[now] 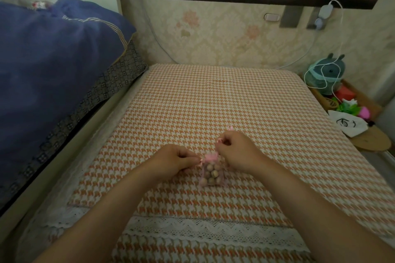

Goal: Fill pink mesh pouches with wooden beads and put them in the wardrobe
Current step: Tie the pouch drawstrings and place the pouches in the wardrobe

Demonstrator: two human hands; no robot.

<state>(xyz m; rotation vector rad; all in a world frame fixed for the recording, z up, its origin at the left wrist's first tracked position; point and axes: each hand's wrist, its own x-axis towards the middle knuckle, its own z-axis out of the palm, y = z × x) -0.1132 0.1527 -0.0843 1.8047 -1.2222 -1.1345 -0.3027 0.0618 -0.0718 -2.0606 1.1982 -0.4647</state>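
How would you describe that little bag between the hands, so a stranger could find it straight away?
Start at the big orange-and-white houndstooth cover filling the middle of the view. Near its front, between the left hand and right hand, lies a small pink mesh pouch. It alone is see-through, showing round wooden beads, with pink ribbon pinched by both hands.

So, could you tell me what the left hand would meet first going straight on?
Probably the gathered neck of the pink pouch, beside the ribbon the left hand pinches; the right hand lies beyond, though depth is unclear.
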